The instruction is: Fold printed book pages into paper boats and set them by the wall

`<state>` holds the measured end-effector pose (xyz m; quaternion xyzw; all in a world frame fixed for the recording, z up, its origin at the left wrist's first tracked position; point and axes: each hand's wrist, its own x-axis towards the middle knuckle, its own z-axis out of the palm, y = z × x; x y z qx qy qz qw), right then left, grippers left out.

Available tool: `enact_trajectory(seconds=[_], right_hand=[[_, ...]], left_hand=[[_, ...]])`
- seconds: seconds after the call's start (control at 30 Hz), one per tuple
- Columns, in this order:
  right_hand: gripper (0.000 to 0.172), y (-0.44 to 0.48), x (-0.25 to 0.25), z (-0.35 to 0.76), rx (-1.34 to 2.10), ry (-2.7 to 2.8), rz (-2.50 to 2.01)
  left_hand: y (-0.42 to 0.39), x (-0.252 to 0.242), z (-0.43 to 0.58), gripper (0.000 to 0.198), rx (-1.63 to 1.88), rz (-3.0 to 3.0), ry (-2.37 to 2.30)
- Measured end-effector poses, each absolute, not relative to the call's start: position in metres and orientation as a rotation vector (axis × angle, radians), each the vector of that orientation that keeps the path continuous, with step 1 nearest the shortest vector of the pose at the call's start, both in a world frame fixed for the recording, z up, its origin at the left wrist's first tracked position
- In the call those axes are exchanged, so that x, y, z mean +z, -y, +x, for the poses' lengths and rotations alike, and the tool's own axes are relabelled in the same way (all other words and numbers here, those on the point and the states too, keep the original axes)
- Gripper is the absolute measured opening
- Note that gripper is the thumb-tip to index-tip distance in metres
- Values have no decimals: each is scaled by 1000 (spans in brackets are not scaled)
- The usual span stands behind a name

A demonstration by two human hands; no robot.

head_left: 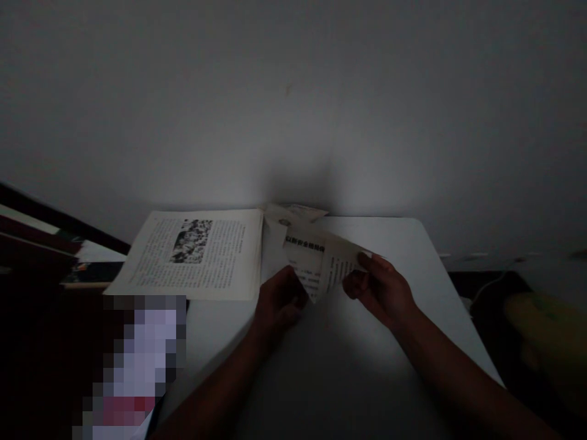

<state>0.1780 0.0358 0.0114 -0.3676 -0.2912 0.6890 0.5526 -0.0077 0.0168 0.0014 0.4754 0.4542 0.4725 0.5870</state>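
White printed paper (318, 260) is up over the worktop (403, 238), beside a page stack (153, 266). My right hand (387, 287) pinches one end; can't tell if my left hand (279, 299) grips. Probably mid-fold, so a neat crease seems next.

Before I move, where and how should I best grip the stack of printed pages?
Probably the front edge of the stack, at its right end, from your side: it lies flat, this edge faces tabletop, and its far edge is near the wall.
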Motion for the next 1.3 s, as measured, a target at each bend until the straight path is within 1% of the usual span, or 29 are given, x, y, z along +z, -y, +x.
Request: enact_trajectory(seconds=[0.07, 0.17, 0.2, 0.27, 0.33, 0.4, 0.5, 0.6, 0.67, 0.7, 0.77, 0.83, 0.93, 1.0, 1.07, 1.2, 1.23, 1.3], right_hand=[[26, -34, 13, 176, 1667, 686, -861], [24, -29, 10, 171, 1763, 790, -893], [24, -27, 7, 170, 1792, 869, -895], [24, -25, 3, 169, 1811, 1027, -895], [25, -24, -1, 170, 1755, 1139, -926], [26, -25, -2, 173, 1667, 1178, -988], [33, -24, -1, 175, 1589, 1203, -1082], [40, -22, 1, 174, 1568, 1299, -1144], [41, -21, 3, 173, 1571, 1341, -1153], [41, -21, 3, 173, 1573, 1350, -1147], [39, -22, 4, 175, 1573, 1361, -1113], [36, -23, 4, 177, 1563, 1385, -1065], [27, -23, 5, 181, 1500, 1421, -1016], [15, -21, 5, 182, 1369, 1440, -1032], [3, -18, 5, 181, 1172, 1481, -1033], [22, -17, 3, 178, 763, 1708, -991], [25, -18, 3, 177, 688, 1766, -988], [26, -20, 3, 176, 597, 1831, -979]], left_hand=[[-14, 2, -4, 52, 1041, 1203, -976], [-12, 2, 3, 26, 995, 1319, -1066], [-11, 2, 5, 21, 990, 1348, -1100], [-12, 1, 6, 25, 970, 1363, -1172], [-11, 0, 5, 30, 915, 1322, -1261], [-10, 0, 3, 30, 891, 1277, -1323], [-8, 3, 2, 25, 955, 1227, -1368], [-10, 6, 3, 23, 933, 1252, -1261], [-12, 7, 3, 29, 848, 1305, -1113], [-12, 7, 3, 32, 822, 1309, -1075], [-12, 6, 2, 31, 830, 1245, -1126], [-12, 5, 1, 30, 865, 1123, -1304], [-12, 4, 0, 37, 879, 982, -1489], [-13, 4, 1, 40, 919, 936, -1470], [-14, 6, 2, 38, 962, 913, -1417], [-13, 7, 3, 36, 927, 925, -1407], [-13, 7, 3, 36, 915, 933, -1406], [-12, 8, 3, 35, 908, 939, -1390]])
